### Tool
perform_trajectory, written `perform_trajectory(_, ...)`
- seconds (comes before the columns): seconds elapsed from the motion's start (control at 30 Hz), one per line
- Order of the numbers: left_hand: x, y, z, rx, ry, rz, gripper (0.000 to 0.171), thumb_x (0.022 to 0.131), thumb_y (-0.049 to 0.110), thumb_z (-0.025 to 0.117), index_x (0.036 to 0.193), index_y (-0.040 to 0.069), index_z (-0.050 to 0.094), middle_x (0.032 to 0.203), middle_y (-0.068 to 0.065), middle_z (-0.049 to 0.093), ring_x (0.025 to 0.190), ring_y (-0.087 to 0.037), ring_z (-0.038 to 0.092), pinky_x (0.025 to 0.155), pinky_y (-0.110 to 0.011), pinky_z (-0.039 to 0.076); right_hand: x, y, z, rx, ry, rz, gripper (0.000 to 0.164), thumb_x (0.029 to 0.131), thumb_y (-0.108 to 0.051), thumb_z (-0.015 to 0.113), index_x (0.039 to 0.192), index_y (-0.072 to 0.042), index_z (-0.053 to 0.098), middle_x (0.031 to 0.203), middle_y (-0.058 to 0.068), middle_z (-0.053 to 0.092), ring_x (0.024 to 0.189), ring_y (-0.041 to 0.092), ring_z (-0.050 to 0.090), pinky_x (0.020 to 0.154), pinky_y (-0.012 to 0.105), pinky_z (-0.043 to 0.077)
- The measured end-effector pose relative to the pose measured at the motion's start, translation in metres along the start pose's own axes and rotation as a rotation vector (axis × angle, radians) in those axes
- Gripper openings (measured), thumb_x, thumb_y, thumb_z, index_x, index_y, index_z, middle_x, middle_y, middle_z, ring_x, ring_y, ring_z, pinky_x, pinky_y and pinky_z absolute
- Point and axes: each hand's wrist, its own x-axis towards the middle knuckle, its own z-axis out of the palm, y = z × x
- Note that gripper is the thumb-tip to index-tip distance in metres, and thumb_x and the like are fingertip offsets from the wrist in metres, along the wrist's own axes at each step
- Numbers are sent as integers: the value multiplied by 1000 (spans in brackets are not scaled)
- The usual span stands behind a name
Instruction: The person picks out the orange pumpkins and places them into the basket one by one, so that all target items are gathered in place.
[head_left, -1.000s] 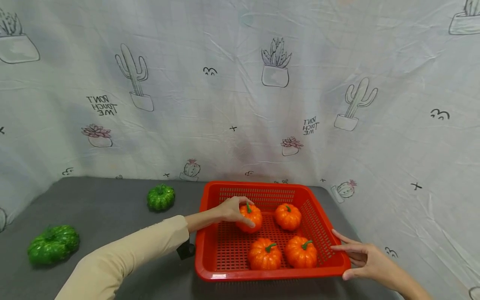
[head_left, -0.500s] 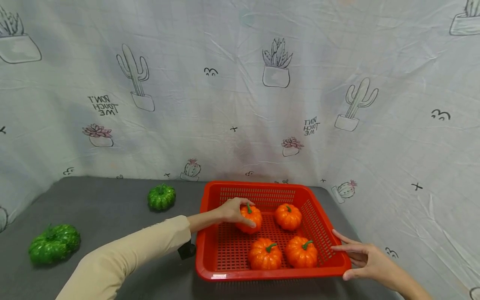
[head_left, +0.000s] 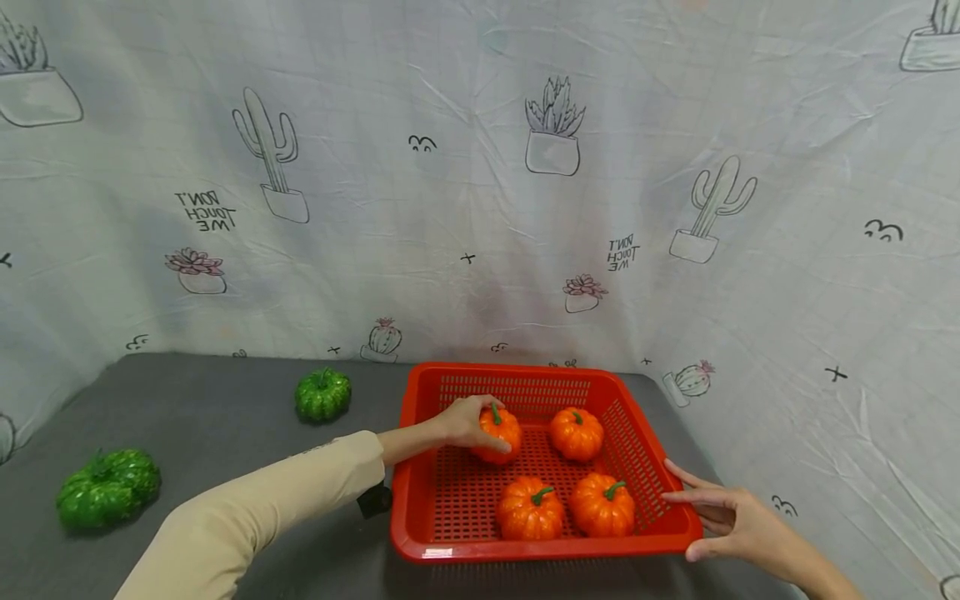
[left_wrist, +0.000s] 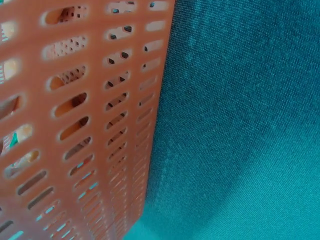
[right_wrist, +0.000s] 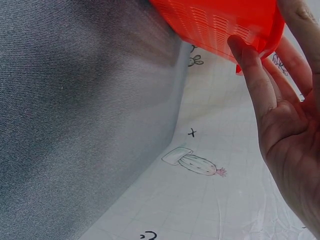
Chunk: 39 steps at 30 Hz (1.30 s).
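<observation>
In the head view, my left hand (head_left: 467, 422) grips a small orange pumpkin (head_left: 501, 430) by its left side, thumb in front and fingers behind its green stem. This pumpkin is at the back left inside a red slotted plastic basket (head_left: 540, 547). Three more orange pumpkins share the basket: one at the back right (head_left: 576, 434), two along the front (head_left: 529, 508). My right hand (head_left: 738, 525) holds the basket's near right corner, fingers at the side rim and thumb at the front. The left wrist view faces the basket's outer wall (left_wrist: 95, 115); that hand's grip is hidden there.
Two green pumpkins stand on the grey table (head_left: 225, 450) left of the basket, one near the back (head_left: 322, 395), one at the far left (head_left: 108, 490). A white cactus-print cloth (head_left: 465, 208) hangs behind and along the sides.
The orange pumpkin in my left hand has shifted very slightly left. The basket, the right hand and the other pumpkins have stayed in place.
</observation>
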Motion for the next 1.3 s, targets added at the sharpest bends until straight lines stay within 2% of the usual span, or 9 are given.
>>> perform_trajectory(0.23,0,-2,1,-10,-26,41,58,76,20,83,125,3,56,105,-10,63,90,-21,64,76,-30,54,0,1,0,-23,8,-12,49,79,11,69,125,17,53,149,-18,35,127,-2,41,91,19,46)
perform_trajectory(0.5,-1,-2,1,-22,-65,44,57,78,15,81,124,2,52,108,-11,61,95,-25,63,80,-32,53,0,0,0,-33,5,-14,49,80,11,69,125,16,53,149,-19,35,127,-3,39,91,19,46)
perform_trajectory(0.67,-1,-2,1,-42,-86,10,58,78,15,81,126,5,50,110,-10,60,98,-25,61,84,-34,51,0,1,0,-27,1,-22,49,80,11,69,125,17,52,149,-18,35,128,-2,39,91,19,46)
perform_trajectory(0.87,-1,-5,2,8,-45,-7,60,75,20,84,126,6,55,113,-11,59,100,-26,60,84,-35,51,0,2,0,14,-20,-27,49,81,11,68,126,19,50,150,-17,34,128,0,41,91,22,47)
perform_trajectory(0.97,0,-6,3,3,-43,-21,62,73,20,85,126,6,56,117,-13,56,105,-29,58,87,-37,50,1,3,0,42,-26,-15,48,82,10,67,126,20,49,150,-18,34,127,1,42,91,23,47)
perform_trajectory(1.2,0,1,1,-34,-133,-81,69,75,15,81,135,6,47,116,-9,59,105,-25,59,90,-38,49,0,2,1,-48,24,14,46,80,8,70,123,16,55,146,-22,38,125,-4,42,90,18,46)
perform_trajectory(1.3,-1,2,1,-38,-152,-79,69,75,13,79,135,5,46,113,-7,60,102,-22,59,89,-36,49,-1,1,3,-88,54,30,45,79,8,71,121,14,58,144,-24,39,122,-5,45,89,18,47)
